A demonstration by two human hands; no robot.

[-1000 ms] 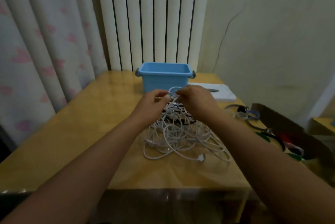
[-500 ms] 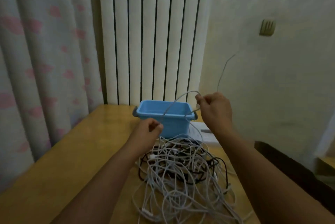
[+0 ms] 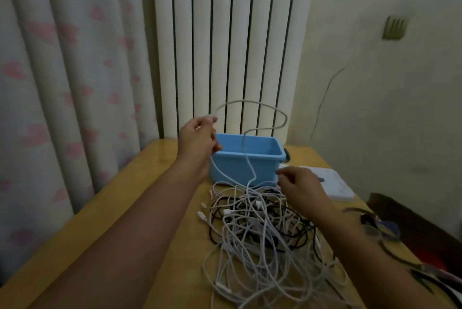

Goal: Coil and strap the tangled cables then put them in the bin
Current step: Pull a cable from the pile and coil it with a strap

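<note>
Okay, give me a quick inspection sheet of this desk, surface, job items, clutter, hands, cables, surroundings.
Surface: wooden table, glossy.
Job's things: blue bin at the far edge; nothing seen inside. Straps lie at the right edge.
Clutter: flat white box right of the bin.
Grippers: left hand raised, pinching one white cable; right hand low over the pile, fingers curled, grip unclear.
Cables: tangled pile of white and black cables, none coiled.
Surroundings: radiator behind, curtain left, cracked wall right.
</note>
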